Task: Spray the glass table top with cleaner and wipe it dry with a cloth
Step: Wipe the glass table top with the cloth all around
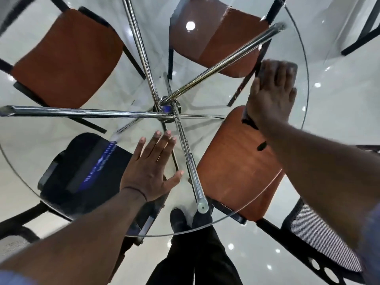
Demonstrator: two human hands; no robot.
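A round glass table top (320, 112) fills the view, with chrome legs (82, 113) crossing beneath it. My right hand (271, 93) is stretched far out to the right side of the glass, pressing flat on a grey cloth (293, 67) whose edge shows past the fingertips. My left hand (153, 169) lies flat on the glass near the front, fingers spread, holding nothing. No spray bottle is in view.
Brown-seated chairs stand under the table: one at far left (67, 58), one at the back (218, 33), one at front right (236, 165). A black chair (82, 167) sits under the front left. My black shoes (191, 221) are at the table's near edge.
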